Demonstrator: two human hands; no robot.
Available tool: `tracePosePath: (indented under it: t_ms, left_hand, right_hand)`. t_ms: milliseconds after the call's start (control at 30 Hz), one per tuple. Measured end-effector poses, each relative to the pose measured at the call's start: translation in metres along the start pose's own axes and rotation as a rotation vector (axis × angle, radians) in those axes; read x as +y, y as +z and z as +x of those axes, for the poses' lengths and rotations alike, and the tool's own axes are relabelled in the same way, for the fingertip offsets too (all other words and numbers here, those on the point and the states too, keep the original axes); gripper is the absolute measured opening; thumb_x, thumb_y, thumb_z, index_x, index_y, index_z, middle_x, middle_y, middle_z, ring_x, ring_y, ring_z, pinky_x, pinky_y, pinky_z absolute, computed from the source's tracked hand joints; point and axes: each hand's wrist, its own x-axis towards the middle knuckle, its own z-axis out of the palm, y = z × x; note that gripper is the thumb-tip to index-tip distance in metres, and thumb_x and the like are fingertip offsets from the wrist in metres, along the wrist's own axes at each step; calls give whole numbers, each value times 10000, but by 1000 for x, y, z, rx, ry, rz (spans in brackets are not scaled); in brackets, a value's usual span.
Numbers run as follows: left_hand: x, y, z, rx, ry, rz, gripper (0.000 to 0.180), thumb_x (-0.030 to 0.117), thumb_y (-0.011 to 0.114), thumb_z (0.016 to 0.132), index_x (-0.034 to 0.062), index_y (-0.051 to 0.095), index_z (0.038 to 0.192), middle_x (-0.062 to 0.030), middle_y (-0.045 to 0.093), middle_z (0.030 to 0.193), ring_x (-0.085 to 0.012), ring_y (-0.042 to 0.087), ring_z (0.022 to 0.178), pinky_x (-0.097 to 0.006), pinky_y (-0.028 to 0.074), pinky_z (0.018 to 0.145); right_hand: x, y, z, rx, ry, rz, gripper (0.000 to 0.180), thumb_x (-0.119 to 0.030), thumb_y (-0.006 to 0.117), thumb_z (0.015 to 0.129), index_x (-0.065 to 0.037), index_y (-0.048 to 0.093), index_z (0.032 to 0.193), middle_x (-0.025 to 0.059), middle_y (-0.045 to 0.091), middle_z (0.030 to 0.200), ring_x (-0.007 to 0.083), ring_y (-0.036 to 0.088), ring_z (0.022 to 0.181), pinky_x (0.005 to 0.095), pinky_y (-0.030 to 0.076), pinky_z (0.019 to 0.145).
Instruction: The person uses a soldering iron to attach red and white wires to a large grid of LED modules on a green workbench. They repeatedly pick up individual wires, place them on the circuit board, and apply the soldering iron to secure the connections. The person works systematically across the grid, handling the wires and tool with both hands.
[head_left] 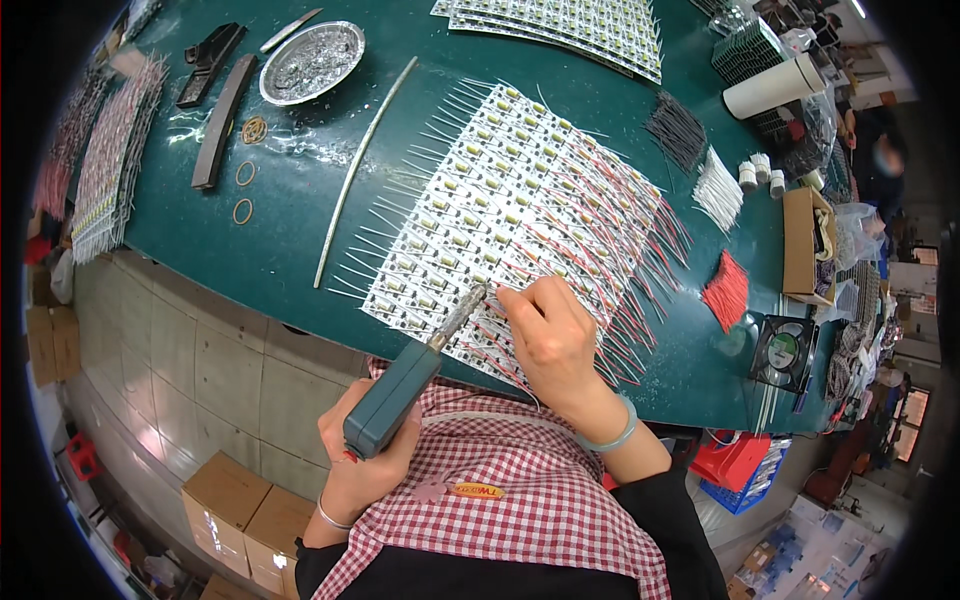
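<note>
My left hand (pixel 365 450) is wrapped round the dark green handle of a soldering iron (pixel 392 395). The iron's tip rests at a panel of small white circuit boards (pixel 450 215) with yellow parts on them. Close beside that tip, my right hand (pixel 550 335) pinches what looks like a thin wire, mostly hidden by the fingers. White wires stick out along the panel's left side. Red wires (pixel 650 240) fan out over its right side.
Bundles of black wires (pixel 676 130), white wires (pixel 718 190) and red wires (pixel 726 290) lie to the right, near a small fan (pixel 783 350). A metal bowl (pixel 312 62) and a long solder-coloured rod (pixel 365 170) lie left. More panels (pixel 560 30) sit at the back.
</note>
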Motion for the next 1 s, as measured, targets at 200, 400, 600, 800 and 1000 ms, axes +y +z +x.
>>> tracePosePath:
  t_ms: [200,400,600,800,1000]
  left_hand:
    - [2,-2,0,-9,21,5,150,-28,756,757,-34,703,897,-93,662,825,-167,639,643,-283,495,572]
    - [2,-6,-3,-10,-7,-3,166,-36,749,765,-46,710,927,-118,688,875,-170,660,679,-280,513,597]
    - [-1,-4,-5,-5,13,3,206,-34,751,771,-62,712,972,-142,705,924,-184,680,715,-286,534,633]
    - [-2,-8,-8,5,-25,-16,232,-22,759,782,-69,713,1005,-151,713,932,-188,692,738,-284,538,652]
    - [-7,-10,-13,47,-47,-5,248,-10,766,785,-79,710,1018,-145,720,921,-172,693,747,-279,541,666]
  right_hand:
    - [0,0,0,2,-12,0,237,12,678,740,8,684,977,74,497,779,232,552,720,347,446,558]
    - [0,0,0,-1,-17,0,235,10,676,743,11,678,979,74,495,781,232,549,717,348,445,560]
    - [1,-1,0,-5,-6,3,239,11,673,739,-2,683,977,72,499,777,232,555,717,348,447,556]
    - [-4,-17,-2,-24,53,-23,193,22,680,727,-19,698,915,74,496,748,237,565,696,354,459,553]
    - [-18,-67,-8,-13,121,-17,238,89,703,721,-20,713,933,76,528,760,238,566,682,346,457,554]
